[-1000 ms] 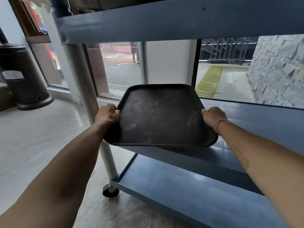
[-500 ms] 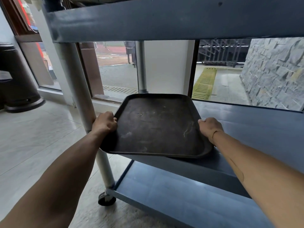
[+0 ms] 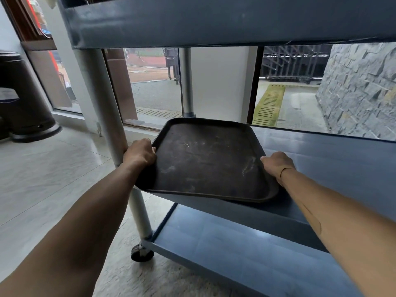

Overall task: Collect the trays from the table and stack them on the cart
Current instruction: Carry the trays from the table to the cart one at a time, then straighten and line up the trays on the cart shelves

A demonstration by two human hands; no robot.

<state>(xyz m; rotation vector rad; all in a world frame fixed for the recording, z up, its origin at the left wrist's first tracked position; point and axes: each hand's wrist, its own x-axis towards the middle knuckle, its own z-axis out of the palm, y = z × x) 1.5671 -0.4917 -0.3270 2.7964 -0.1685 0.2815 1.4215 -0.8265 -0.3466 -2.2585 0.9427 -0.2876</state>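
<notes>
A dark brown, scuffed tray (image 3: 205, 159) lies partly on the middle shelf (image 3: 334, 159) of a grey-blue cart, its near left corner sticking out past the shelf's front edge. My left hand (image 3: 139, 154) grips the tray's left rim, close to the cart's silver post (image 3: 107, 108). My right hand (image 3: 277, 165) holds the right rim, resting over the shelf. The tray is slightly tilted and carries nothing but smears.
The cart's top shelf (image 3: 214, 20) hangs low overhead and the bottom shelf (image 3: 246, 254) lies below, with a caster wheel (image 3: 141, 252) at the near left. A dark bin (image 3: 23, 99) stands on the tiled floor at left. Windows and a stone wall are behind.
Both hands have pushed the tray lower and farther in over the middle shelf; it now rests more on the shelf than before.
</notes>
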